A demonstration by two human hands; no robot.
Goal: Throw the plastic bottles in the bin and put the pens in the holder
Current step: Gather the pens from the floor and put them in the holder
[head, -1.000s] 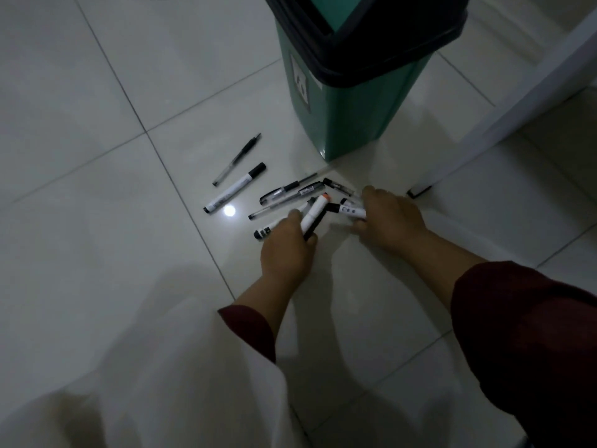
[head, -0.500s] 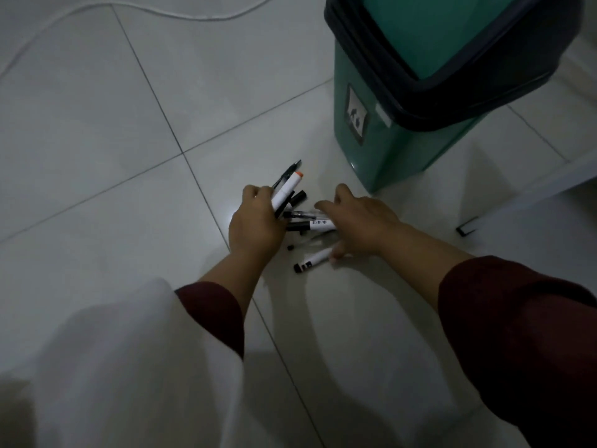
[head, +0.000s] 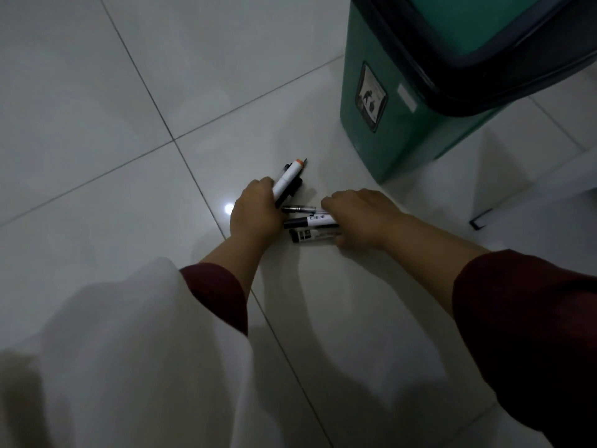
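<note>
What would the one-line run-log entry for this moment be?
stage: gathering pens | left hand: holds pens | right hand: gripping pens on floor | bin: beside | holder: unseen

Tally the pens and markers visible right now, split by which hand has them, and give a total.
Left hand, bundle with the orange-tipped marker: at least 3, partly hidden.
Right hand, thin pen, black-capped marker, labelled marker: 3.
Loose on the floor: 0.
Total: at least 6.

Bin [head: 403,130] sticker [head: 371,98] — litter pictogram only.
</note>
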